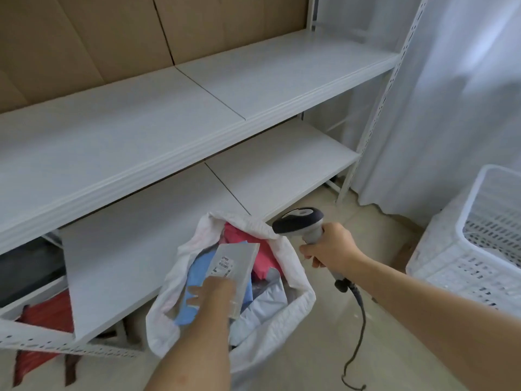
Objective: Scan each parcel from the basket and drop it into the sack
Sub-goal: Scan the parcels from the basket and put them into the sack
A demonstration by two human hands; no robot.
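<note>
While over sack (293, 303), parcel (235, 262) in left hand (210, 296).

White shelving (197, 128); beige floor (394, 348)

A pale tiled floor (394, 348) is seen, on which a white sack (296, 306) stands open before a white metal shelf rack (169, 142). A white plastic basket (465, 249) is set on the floor at the right.
</note>
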